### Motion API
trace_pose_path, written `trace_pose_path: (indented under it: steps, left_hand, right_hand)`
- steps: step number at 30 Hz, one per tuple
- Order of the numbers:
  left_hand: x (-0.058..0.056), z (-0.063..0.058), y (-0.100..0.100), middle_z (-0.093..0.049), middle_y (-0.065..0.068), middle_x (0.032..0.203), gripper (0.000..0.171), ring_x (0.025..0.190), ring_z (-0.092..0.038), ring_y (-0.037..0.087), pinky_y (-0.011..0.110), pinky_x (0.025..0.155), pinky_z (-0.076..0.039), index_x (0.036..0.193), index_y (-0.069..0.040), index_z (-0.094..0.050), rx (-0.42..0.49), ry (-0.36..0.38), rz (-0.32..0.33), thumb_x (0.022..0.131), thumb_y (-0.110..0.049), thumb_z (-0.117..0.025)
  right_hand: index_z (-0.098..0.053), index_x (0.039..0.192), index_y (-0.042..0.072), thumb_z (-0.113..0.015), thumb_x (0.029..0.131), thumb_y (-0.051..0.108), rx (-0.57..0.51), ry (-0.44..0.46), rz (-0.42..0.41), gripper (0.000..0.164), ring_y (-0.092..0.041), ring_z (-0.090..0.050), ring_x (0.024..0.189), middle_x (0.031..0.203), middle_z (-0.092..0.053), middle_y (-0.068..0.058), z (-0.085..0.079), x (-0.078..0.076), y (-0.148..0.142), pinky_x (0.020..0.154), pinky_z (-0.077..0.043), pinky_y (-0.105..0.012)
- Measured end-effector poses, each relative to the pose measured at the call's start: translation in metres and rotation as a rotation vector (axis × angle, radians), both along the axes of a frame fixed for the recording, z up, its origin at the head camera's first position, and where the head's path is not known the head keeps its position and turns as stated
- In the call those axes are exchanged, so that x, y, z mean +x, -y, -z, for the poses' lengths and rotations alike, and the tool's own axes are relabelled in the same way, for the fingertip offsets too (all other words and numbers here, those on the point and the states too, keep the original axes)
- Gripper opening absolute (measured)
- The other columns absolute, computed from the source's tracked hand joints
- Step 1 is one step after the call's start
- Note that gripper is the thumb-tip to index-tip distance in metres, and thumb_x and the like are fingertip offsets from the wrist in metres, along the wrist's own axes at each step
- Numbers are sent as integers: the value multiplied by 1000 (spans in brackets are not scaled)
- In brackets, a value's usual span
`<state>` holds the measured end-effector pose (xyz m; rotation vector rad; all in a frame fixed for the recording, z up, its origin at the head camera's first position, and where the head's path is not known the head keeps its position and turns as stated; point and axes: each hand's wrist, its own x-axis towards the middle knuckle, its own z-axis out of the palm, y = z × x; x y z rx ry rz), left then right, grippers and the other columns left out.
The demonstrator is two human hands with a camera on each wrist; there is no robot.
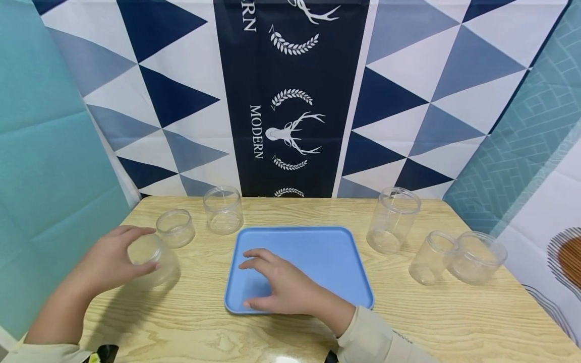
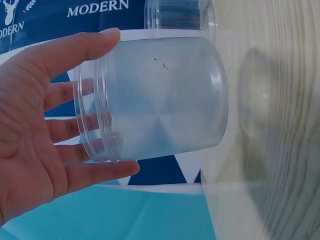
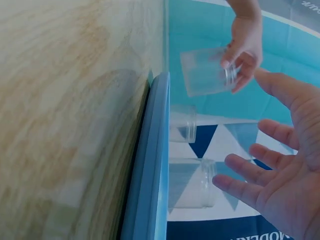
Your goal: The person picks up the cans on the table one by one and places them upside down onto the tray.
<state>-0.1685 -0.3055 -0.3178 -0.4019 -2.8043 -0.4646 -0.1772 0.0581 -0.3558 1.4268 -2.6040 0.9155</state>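
Observation:
My left hand (image 1: 109,259) grips a clear plastic jar (image 2: 165,100) around its threaded rim, thumb on one side and fingers on the other. In the left wrist view the jar's body hangs above the wooden table, and its shadow falls on the wood. Over the left part of a blue tray (image 1: 317,262) hovers my right hand (image 1: 290,287), fingers spread and slightly bent, with nothing in it. The right wrist view shows that palm (image 3: 295,200) beside the tray's edge, with the left hand and its jar beyond.
Left of the tray stand a short clear jar (image 1: 176,229) and a taller one (image 1: 224,212). On the right are a tall jar (image 1: 391,222), a narrow jar (image 1: 428,259) and a wide low jar (image 1: 476,259). A patterned cloth (image 1: 290,101) hangs behind the table.

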Motion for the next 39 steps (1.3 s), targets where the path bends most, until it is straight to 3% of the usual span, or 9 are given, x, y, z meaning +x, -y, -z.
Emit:
trace_pose_path:
  steps: [10, 17, 20, 25, 29, 39]
  left_hand:
    - [4, -6, -14, -55, 22, 125, 68, 110, -53, 48, 65, 81, -45, 127, -7, -60, 14, -56, 57, 72, -39, -85]
    - [6, -11, -26, -58, 18, 121, 65, 104, -57, 41, 59, 78, -50, 125, -8, -61, 34, -109, 97, 70, -31, -87]
    - [5, -11, -31, -58, 18, 121, 66, 102, -59, 40, 57, 73, -52, 124, -7, -62, 55, -129, 119, 68, -29, -89]
    - [4, -10, -37, -58, 17, 121, 68, 104, -58, 39, 54, 72, -55, 124, -7, -62, 92, -185, 166, 65, -25, -91]
    - [4, -10, -41, -57, 15, 123, 69, 107, -58, 37, 53, 72, -56, 125, -8, -62, 113, -209, 190, 64, -23, -91]
    - [8, -13, -56, -57, 9, 124, 68, 109, -57, 32, 52, 77, -55, 125, -9, -62, 91, -264, 239, 64, -21, -90]
  right_hand:
    - [-55, 134, 17, -74, 87, 35, -110, 147, 78, 54, -18, -51, 124, 145, -43, 1, 4, 1, 2, 95, -49, -35]
    - [-57, 131, 15, -76, 86, 30, -219, 283, 89, 52, -18, -55, 117, 139, -48, 4, 6, -2, 2, 89, -52, -28]
    - [-58, 130, 17, -76, 86, 28, -271, 387, 101, 49, -21, -56, 117, 136, -50, 5, 7, -3, 2, 88, -52, -28]
    - [-60, 127, 20, -75, 87, 22, -372, 651, 126, 43, -24, -58, 116, 134, -51, 3, 7, -3, 1, 83, -54, -30]
    - [-60, 128, 17, -74, 88, 22, -402, 729, 137, 43, -18, -59, 113, 134, -53, 2, 6, -2, 0, 86, -52, -30]
    - [-47, 138, -1, -59, 99, 24, -525, 885, 100, 47, -28, -57, 116, 138, -47, -20, 7, 1, 2, 86, -55, -39]
